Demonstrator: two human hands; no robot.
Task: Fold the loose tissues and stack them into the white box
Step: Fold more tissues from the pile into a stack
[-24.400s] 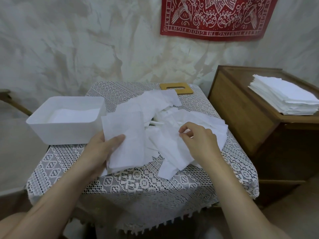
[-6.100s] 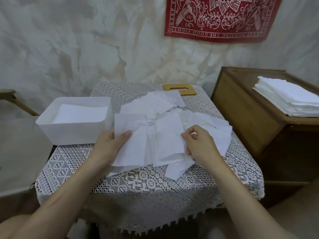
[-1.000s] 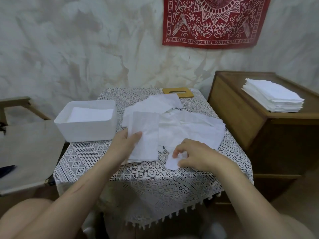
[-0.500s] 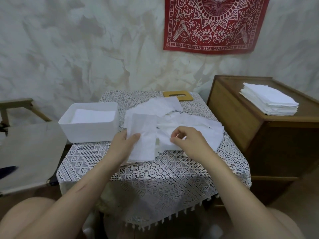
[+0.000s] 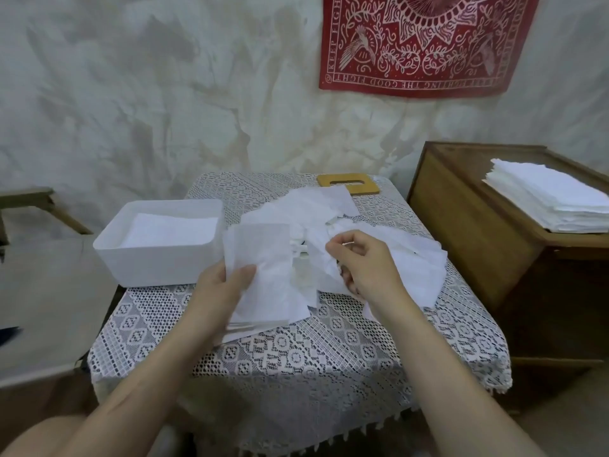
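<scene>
A pile of loose white tissues is spread over the middle of the lace-covered table. My left hand holds a small stack of folded tissues, thumb on top, just right of the white box. The box holds flat white tissues inside. My right hand is over the pile with fingers curled, pinching a crumpled loose tissue and lifting it a little.
A wooden lid with a slot lies at the table's far edge. A wooden cabinet at right carries a tall stack of white tissues. A wooden chair stands at left. A red wall hanging is above.
My right hand has risen from the table's front to the pile and pinched a tissue up. The left hand keeps its folded stack, shifted slightly.
</scene>
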